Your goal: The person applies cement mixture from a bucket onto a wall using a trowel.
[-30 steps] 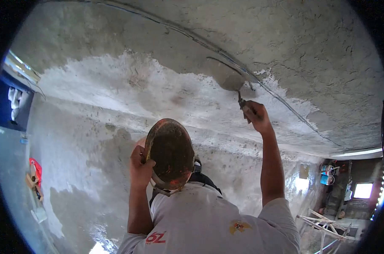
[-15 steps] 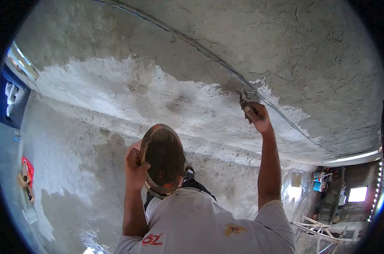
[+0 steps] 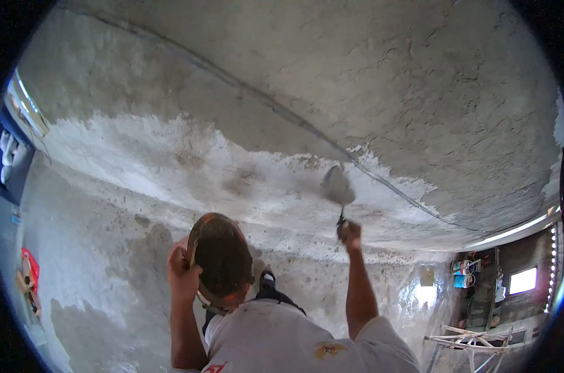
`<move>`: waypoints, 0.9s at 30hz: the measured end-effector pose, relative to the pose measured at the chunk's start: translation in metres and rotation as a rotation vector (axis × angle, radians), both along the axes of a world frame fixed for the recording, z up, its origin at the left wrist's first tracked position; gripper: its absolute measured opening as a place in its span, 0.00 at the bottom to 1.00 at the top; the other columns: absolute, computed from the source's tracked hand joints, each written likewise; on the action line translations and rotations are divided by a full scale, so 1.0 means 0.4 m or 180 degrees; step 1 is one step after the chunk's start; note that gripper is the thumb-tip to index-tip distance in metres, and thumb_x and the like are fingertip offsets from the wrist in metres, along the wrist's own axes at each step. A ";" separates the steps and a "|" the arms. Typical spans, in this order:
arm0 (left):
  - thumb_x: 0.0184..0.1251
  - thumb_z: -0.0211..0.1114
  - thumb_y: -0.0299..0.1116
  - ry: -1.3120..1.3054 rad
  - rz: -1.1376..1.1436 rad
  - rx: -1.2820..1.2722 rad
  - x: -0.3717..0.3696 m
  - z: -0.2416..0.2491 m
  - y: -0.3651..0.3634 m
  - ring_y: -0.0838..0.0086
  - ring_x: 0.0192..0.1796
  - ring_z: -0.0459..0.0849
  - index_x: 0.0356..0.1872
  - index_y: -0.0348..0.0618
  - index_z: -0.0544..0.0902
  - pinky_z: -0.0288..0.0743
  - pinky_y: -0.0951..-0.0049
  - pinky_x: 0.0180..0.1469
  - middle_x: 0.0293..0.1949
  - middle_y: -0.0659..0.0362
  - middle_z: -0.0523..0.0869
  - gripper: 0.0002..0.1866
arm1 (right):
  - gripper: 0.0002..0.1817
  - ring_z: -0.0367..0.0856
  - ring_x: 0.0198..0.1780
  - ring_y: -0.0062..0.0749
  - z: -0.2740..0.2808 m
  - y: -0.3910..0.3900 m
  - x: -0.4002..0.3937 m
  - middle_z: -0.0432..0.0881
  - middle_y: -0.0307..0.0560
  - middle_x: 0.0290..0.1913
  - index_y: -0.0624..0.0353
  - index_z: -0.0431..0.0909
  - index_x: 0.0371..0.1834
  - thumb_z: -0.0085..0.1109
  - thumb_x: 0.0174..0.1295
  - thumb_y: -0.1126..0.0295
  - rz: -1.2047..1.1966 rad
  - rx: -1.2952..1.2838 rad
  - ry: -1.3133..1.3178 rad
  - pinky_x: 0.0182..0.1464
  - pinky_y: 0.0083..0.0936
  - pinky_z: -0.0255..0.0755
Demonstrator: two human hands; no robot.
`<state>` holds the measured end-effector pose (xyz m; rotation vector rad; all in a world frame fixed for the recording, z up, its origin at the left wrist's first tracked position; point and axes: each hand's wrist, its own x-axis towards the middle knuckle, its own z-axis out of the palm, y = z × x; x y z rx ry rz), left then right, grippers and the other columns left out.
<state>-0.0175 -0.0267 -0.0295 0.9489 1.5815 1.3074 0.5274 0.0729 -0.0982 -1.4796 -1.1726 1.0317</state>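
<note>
My left hand (image 3: 184,271) grips the rim of a round, dirty pan (image 3: 223,258), thumb over the edge, with the pan tilted in front of my chest. A dark coating covers the pan's inside. In my right hand (image 3: 350,234) is the handle of a pointed trowel (image 3: 338,185), its grey blade turned up towards the wall. Around the blade lies a pale patch of the wall (image 3: 282,177), bordered above by darker grey plaster (image 3: 294,68). A cable (image 3: 257,96) runs slantwise across the plaster just above the trowel.
Below me spreads the wet-stained concrete floor (image 3: 102,248). At the right stand a light-coloured frame (image 3: 471,340) and several buckets (image 3: 463,273) near a bright window (image 3: 522,281). A red item (image 3: 31,267) lies at the far left.
My right hand has come down and slightly left, swinging the trowel so its blade now shows. The pan and my left hand sit a little lower and further left in view.
</note>
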 end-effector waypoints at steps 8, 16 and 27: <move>0.38 0.60 0.14 0.0171 -0.0225 -0.0693 0.022 0.125 0.033 0.75 0.34 0.79 0.30 0.43 0.67 0.72 0.73 0.38 0.27 0.65 0.75 0.17 | 0.22 0.69 0.22 0.17 0.056 0.050 -0.319 0.73 0.37 0.22 0.61 0.76 0.34 0.55 0.78 0.53 0.0494 0.0413 0.0739 0.25 0.20 0.64; 0.38 0.61 0.17 -0.0347 -0.0379 -0.0184 0.015 0.063 0.037 0.74 0.39 0.79 0.31 0.44 0.67 0.76 0.71 0.43 0.38 0.57 0.82 0.17 | 0.20 0.70 0.26 0.19 0.138 0.191 -0.384 0.72 0.36 0.25 0.61 0.74 0.34 0.52 0.80 0.56 0.0642 0.1113 0.0904 0.29 0.24 0.66; 0.39 0.62 0.20 0.0432 -0.0418 -0.0539 0.039 0.114 0.040 0.75 0.32 0.75 0.32 0.45 0.69 0.72 0.69 0.37 0.30 0.62 0.76 0.16 | 0.15 0.67 0.25 0.24 -0.018 0.211 -0.404 0.73 0.38 0.22 0.60 0.76 0.34 0.61 0.74 0.60 0.0905 0.0171 -0.0126 0.29 0.32 0.64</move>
